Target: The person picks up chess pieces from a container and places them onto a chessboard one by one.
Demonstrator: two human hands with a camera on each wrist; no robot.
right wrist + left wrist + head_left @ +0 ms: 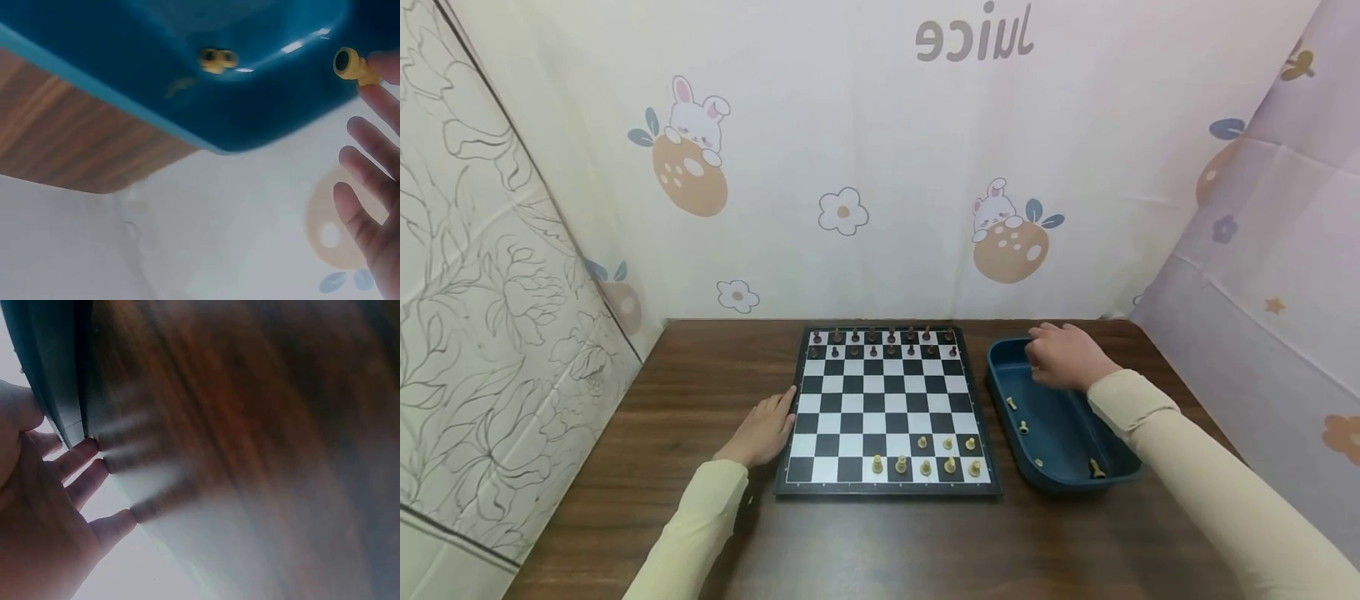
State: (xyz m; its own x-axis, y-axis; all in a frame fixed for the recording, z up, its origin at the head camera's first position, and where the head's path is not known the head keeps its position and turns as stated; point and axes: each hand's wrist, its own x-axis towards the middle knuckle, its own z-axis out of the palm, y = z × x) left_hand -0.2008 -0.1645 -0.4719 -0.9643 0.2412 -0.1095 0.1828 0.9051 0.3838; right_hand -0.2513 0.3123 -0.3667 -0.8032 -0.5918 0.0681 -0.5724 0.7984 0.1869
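Note:
A black-and-white chessboard point(883, 406) lies on the table, its dark red-brown chess pieces point(872, 337) in two rows along the far side. Several pale yellow chess pieces point(901, 464) stand at the near right corner. My left hand point(762, 432) rests against the board's left edge with its fingers extended. Over the far end of the blue tray point(1056, 427), my right hand point(1066, 357) pinches a small yellow chess piece point(351, 64) between thumb and index finger. Its round dark base faces the right wrist camera; the head view hides this piece behind the hand.
Several loose yellow pieces lie in the tray, among them one lying piece point(1097, 469) near its front right corner. The tray stands just right of the board on the brown wooden table point(880, 542). A printed curtain point(895, 167) hangs behind the table.

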